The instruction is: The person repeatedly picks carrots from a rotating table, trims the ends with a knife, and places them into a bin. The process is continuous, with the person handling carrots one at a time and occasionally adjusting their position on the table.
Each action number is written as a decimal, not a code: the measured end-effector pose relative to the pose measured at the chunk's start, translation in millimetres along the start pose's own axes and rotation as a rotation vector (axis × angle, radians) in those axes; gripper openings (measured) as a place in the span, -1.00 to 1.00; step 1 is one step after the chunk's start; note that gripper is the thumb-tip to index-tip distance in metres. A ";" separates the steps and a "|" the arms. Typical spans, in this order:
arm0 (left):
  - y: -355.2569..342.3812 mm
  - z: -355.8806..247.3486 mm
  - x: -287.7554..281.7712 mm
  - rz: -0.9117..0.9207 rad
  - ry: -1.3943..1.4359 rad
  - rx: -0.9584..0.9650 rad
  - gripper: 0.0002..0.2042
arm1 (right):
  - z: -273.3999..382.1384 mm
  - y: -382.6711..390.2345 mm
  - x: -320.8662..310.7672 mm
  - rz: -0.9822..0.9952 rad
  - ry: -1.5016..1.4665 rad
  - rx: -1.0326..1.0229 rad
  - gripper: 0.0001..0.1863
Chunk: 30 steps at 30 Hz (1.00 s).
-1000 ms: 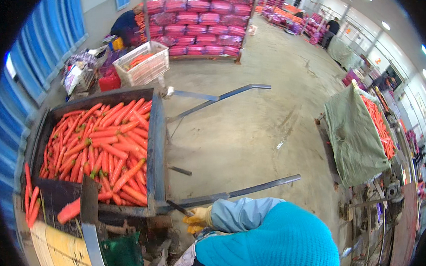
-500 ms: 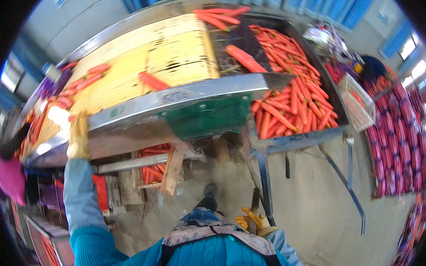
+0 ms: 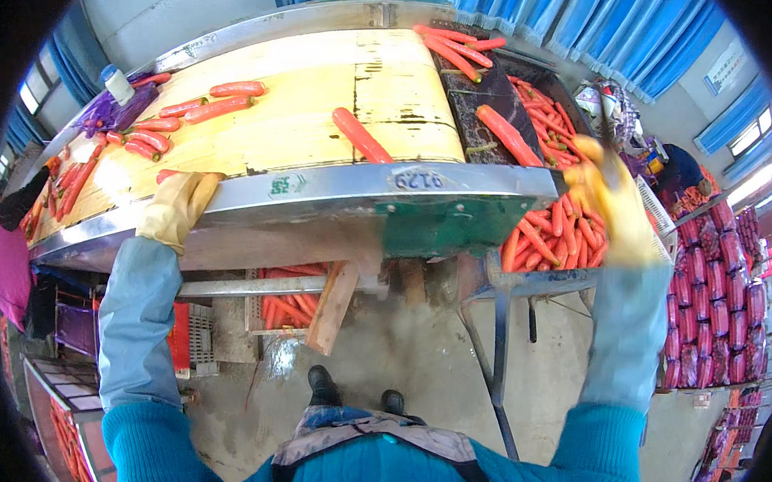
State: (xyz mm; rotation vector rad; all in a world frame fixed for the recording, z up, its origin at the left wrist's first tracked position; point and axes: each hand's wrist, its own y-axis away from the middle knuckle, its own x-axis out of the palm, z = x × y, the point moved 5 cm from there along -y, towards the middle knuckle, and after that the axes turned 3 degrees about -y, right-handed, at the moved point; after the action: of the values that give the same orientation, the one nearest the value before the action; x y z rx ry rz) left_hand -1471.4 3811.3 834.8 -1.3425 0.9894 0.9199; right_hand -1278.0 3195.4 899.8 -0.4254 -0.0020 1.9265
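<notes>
My left hand, in a yellow glove, is closed over the near metal rail of a yellow conveyor belt. A carrot lies partly hidden at its fingertips. My right hand, also gloved and smeared by motion, is raised over the right end of the belt. Its fingers are wrapped round a dark, narrow tool, too blurred to name exactly. Just left of it, one carrot lies on the dark end plate. Another carrot rests on the belt near the rail.
A metal cart heaped with carrots stands at the belt's right end. Bagged carrots are stacked farther right. Beneath the belt sit a carrot crate and a wooden board. A person in a pink garment is at far left.
My right hand has risen from beside my waist to the belt's right end with the dark tool. My left hand has shifted right along the rail. The view has turned.
</notes>
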 end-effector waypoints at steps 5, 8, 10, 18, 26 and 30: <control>5.2 -0.5 -5.1 -0.194 -0.196 0.341 -0.78 | -58.3 -180.0 43.3 -0.106 0.969 0.415 -0.75; 13.4 5.8 -5.5 -0.197 -0.071 0.198 -0.83 | -120.7 -222.6 57.5 -0.014 1.216 0.527 -0.74; 20.1 4.6 -15.5 -0.320 0.015 0.193 -0.86 | -154.5 -235.4 59.5 0.003 1.252 0.594 -0.74; 36.2 29.0 -33.5 -0.329 0.241 -0.004 -0.83 | -198.3 -246.3 95.8 -0.054 0.890 0.623 -0.69; 31.9 54.9 -20.8 -0.353 0.307 -0.043 -0.77 | -57.7 -245.9 242.3 0.277 -0.524 0.208 -0.19; 33.9 61.9 -29.1 -0.321 0.302 -0.043 -0.76 | -21.4 -256.4 294.9 0.316 -0.595 0.264 -0.26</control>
State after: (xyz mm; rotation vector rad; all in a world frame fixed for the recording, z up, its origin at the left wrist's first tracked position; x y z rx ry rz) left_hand -1510.6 3875.1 849.8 -1.6521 0.9455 0.5071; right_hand -1137.8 3556.6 844.9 0.3516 -0.0712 2.2621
